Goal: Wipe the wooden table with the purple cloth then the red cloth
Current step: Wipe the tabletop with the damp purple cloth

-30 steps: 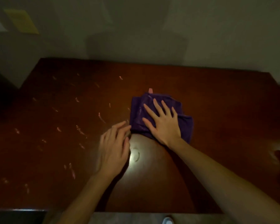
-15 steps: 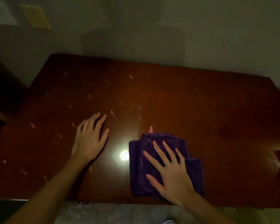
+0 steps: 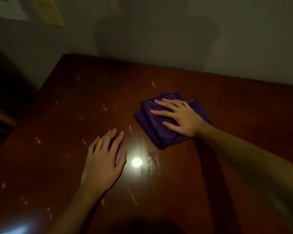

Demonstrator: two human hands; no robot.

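Note:
A folded purple cloth (image 3: 156, 130) lies on the dark wooden table (image 3: 235, 115), a little right of centre. My right hand (image 3: 178, 115) presses flat on it, fingers spread and pointing left. My left hand (image 3: 103, 162) rests flat on the bare wood nearer to me, left of the cloth and apart from it. Several pale pink smears (image 3: 105, 108) dot the left half of the table. The red cloth is out of view.
A bright light glare (image 3: 136, 162) shines on the wood beside my left hand. The table's far edge meets a grey wall (image 3: 159, 31). Yellow and white papers (image 3: 47, 11) hang on the wall at upper left. Dark furniture stands left of the table.
My right hand has pushed the purple cloth from the near edge away toward the table's middle. My left hand stayed flat on the wood. The view shifted left, so the red cloth left the frame.

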